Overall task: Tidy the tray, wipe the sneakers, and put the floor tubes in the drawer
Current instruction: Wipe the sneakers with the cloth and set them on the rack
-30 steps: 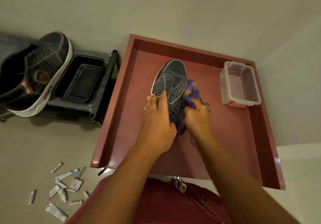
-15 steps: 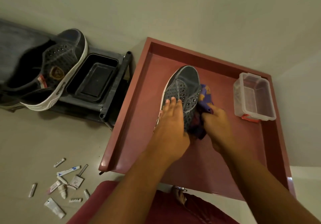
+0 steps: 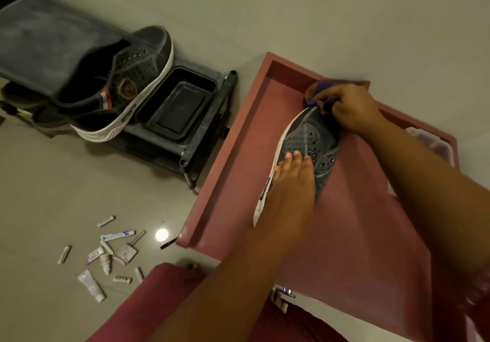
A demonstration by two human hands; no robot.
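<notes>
At frame centre-right, the left hand [image 3: 290, 182] presses flat-fingered on a dark grey mesh sneaker [image 3: 305, 142] in the red tray [image 3: 225, 169]; the right hand [image 3: 347, 110] grips a purple cloth [image 3: 322, 88] at its toe.

We can read no text, brand or number anywhere. The sneaker [image 3: 124, 87] on the dark rack [image 3: 201, 140] carries a shield-shaped crest on its side, but its lettering is too blurred for us to make out. The tubes [image 3: 106, 251] scattered on the floor show blue and pink printing, too small for us to read.
</notes>
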